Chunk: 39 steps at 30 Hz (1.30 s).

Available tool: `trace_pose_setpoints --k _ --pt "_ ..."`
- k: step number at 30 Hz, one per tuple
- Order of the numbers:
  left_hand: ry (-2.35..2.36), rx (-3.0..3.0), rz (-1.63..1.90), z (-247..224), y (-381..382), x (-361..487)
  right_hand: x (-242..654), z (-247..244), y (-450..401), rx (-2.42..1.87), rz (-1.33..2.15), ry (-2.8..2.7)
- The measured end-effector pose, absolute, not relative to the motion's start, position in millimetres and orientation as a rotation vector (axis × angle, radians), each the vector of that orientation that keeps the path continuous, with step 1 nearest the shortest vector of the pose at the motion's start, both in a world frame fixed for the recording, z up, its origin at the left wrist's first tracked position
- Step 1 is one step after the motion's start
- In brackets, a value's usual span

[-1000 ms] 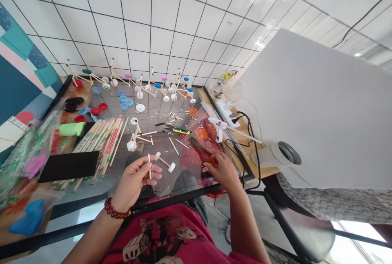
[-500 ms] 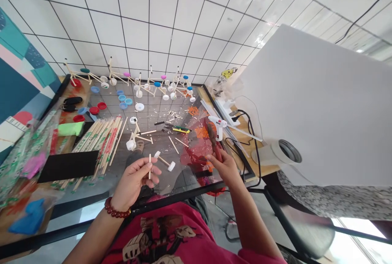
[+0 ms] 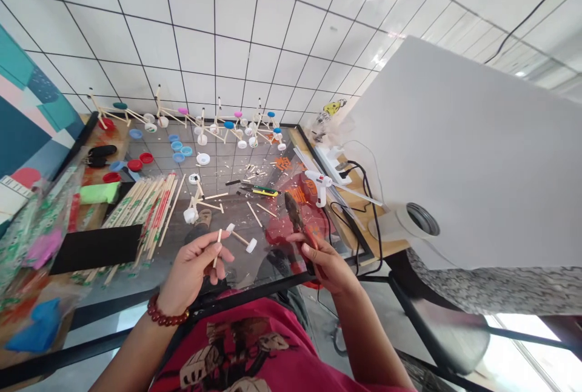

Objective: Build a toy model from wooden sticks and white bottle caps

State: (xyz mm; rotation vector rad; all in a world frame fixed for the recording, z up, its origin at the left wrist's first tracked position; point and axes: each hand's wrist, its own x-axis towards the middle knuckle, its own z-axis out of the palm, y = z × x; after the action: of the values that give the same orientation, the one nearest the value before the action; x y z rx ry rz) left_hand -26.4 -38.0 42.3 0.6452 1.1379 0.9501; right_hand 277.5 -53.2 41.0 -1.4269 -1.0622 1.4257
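From my distant seat I see my left grip (image 3: 197,265) pinching a short stick (image 3: 220,235) between thumb and fingers; the stick stands nearly upright, leaning a little to the right, with its top poking above the thumb. My right grip (image 3: 334,268) is wrapped around the red handles of the pliers (image 3: 295,213), whose dark nose points away from me, over the counter (image 3: 268,240). I cannot tell whether the nose is parted. The stick and the pliers are well apart, one on each side of me

Just beyond my left fingertips lies a rod with two white caps (image 3: 240,237), nearer to the stick than to the pliers. Past it, a small stick frame (image 3: 191,215) rests on the counter. Two thin loose sticks (image 3: 254,213) lie farther off, between my two grips, with a yellow cutter (image 3: 266,193) behind them. Beyond the pliers, to the right, stands a white glue gun (image 3: 319,180), and off to my left is a bundle of long sticks (image 3: 145,204)
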Motion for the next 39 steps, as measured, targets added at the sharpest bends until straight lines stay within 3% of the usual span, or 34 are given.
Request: trace_pose_setpoints --k 12,23,32,39 --pt "1.096 0.664 0.815 49.0 -49.8 -20.1 272.2 39.4 -65.6 -1.338 1.628 -0.911" --pt "1.062 0.574 0.851 49.4 -37.0 -16.4 283.3 29.5 -61.4 -1.458 1.481 -1.091" --pt "1.006 0.663 0.710 55.7 -36.9 -5.1 255.1 35.8 -74.5 -1.094 2.009 -1.160" --pt "1.040 0.720 0.666 60.0 -36.8 -0.8 252.7 44.5 -69.9 -1.081 2.030 -1.330"
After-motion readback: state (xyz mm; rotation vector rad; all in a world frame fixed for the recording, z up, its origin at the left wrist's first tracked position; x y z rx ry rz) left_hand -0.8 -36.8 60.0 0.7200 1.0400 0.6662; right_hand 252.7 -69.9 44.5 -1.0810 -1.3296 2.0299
